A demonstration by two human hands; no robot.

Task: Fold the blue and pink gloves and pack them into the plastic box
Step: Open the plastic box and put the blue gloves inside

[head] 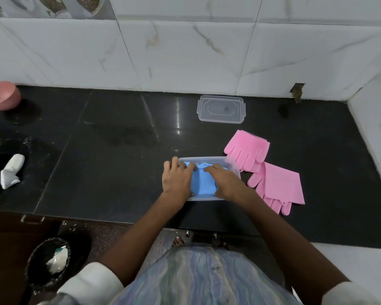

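A clear plastic box [228, 160] sits on the black counter near the front edge. Folded blue gloves [201, 183] lie inside it. My left hand [177, 178] presses down on the blue gloves at the box's left side, thumb outside the left wall. My right hand [226, 182] presses on them from the right, fingers pointing left. Two pink gloves lie flat to the right of the box: one [249, 149] behind, one [280, 187] nearer, overlapping slightly. Much of the box's inside is hidden by my hands.
The box's clear lid [221, 108] lies near the tiled back wall. A pink bowl [2, 95] stands at the far left, a white object [11, 171] on a dark patch left. A bin [51, 258] stands on the floor below. A wall closes the right side.
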